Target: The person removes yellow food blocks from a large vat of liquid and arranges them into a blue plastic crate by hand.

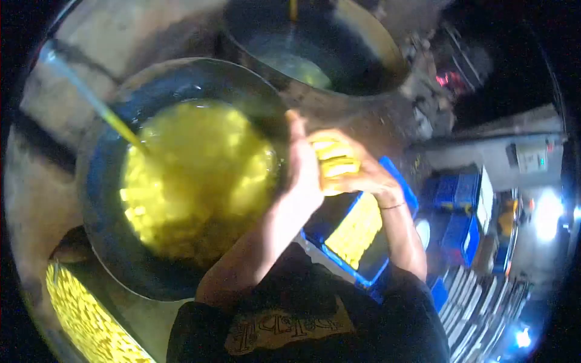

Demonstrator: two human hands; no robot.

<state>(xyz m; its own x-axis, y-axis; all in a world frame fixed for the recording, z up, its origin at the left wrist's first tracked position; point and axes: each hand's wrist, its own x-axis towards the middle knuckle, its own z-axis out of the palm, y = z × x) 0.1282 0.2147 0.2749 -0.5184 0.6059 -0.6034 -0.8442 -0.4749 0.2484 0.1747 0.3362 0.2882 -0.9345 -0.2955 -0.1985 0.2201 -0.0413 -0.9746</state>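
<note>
Between my two hands, near the middle of the head view, is a stack of yellow tofu blocks (334,162). My left hand (302,160) is edge-on, its palm against the stack's left side. On the other side my right hand (366,172) curls its fingers round the blocks. Directly below the hands, a blue crate (366,281) holds rows of similar yellow blocks (358,233). To the left stands a large dark wok (106,199) with many yellow pieces in yellow liquid (193,139). A long-handled tool (91,94) leans into it; its lower end is hidden.
A second large wok (387,66) with liquid stands at the top. At lower left is a container heaped with yellow blocks (94,317). Blue crates (457,212) and stacked trays or boards (478,311) stand on the right, near a bright lamp (548,215).
</note>
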